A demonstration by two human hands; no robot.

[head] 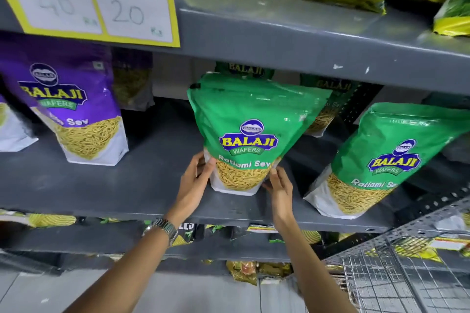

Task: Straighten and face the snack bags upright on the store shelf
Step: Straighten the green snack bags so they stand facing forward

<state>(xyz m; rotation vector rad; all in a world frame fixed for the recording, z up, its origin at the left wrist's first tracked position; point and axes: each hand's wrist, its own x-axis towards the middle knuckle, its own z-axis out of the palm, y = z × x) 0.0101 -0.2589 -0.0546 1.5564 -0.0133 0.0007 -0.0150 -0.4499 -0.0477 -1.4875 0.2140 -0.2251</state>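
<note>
Green sev bag (250, 132) upright, label outward, base pinched between left hand (197, 175) and right hand (278, 185).

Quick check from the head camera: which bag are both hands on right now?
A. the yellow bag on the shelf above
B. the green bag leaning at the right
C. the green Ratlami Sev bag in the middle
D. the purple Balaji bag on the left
C: the left hand and right hand flank the base of the middle green Ratlami Sev bag.

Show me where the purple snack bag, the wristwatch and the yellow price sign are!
purple snack bag (73, 99): head view, on the bag's printed front near the logo.
wristwatch (162, 228): head view, on the metal band at the left wrist.
yellow price sign (127, 7): head view, on the white panel reading 20.
</note>
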